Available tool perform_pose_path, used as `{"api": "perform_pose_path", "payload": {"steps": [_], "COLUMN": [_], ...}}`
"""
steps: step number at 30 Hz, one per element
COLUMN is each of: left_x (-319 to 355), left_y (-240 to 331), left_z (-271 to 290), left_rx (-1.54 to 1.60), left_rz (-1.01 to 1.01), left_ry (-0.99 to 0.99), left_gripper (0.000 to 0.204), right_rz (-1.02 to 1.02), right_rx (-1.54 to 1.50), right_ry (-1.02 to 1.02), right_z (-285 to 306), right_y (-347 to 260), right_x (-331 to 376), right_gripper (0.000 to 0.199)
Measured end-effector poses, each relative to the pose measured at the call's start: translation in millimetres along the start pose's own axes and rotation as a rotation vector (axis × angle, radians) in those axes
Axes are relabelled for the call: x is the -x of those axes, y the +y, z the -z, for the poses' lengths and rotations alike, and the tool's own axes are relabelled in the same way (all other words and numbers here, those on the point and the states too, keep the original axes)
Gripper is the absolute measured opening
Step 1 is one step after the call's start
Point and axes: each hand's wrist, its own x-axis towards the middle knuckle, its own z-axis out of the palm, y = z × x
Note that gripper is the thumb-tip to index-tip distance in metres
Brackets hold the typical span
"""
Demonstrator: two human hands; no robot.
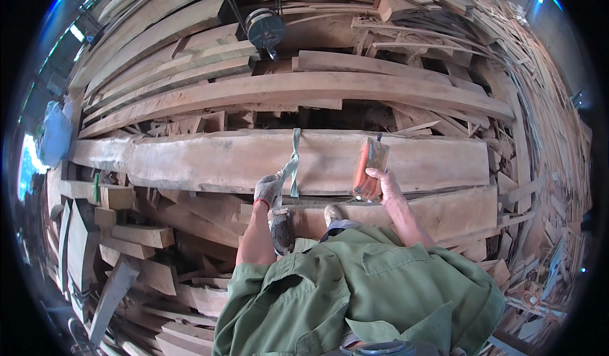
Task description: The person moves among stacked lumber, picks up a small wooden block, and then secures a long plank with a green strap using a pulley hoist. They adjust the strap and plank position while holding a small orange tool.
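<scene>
A pale green strap [295, 159] is looped around a long, thick plank [216, 158] in front of me. My left hand [268, 190], in a grey work glove with a red cuff, is closed on the strap's loose end at the plank's near edge. Bare, my right hand [386, 188] holds an orange handheld remote control [363, 164], which seems wrapped in clear plastic with a short dark stub on top. It is held above the same plank, to the right of the strap. My right thumb lies across the remote's edge; the other fingers are partly hidden.
A hoist hook block [266, 28] hangs from cables beyond the plank. Stacked beams [304, 88] lie behind it. Short timber blocks [143, 234] pile up at the left, and thin offcuts [539, 102] heap along the right. My shoe [332, 214] rests on a near board [438, 216].
</scene>
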Motion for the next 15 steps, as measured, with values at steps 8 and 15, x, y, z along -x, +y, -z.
{"api": "perform_pose_path", "payload": {"steps": [8, 15], "left_x": [-11, 3], "left_y": [-15, -3], "left_z": [-1, -3], "left_rx": [0.071, 0.007], "left_rz": [-0.006, 0.076], "left_ry": [0.007, 0.058], "left_gripper": [0.017, 0.049], "right_rz": [-0.012, -0.037], "right_rx": [0.019, 0.126], "right_ry": [0.046, 0.082], "right_z": [2, -1], "right_y": [3, 0], "right_x": [-5, 1], "right_gripper": [0.043, 0.035]}}
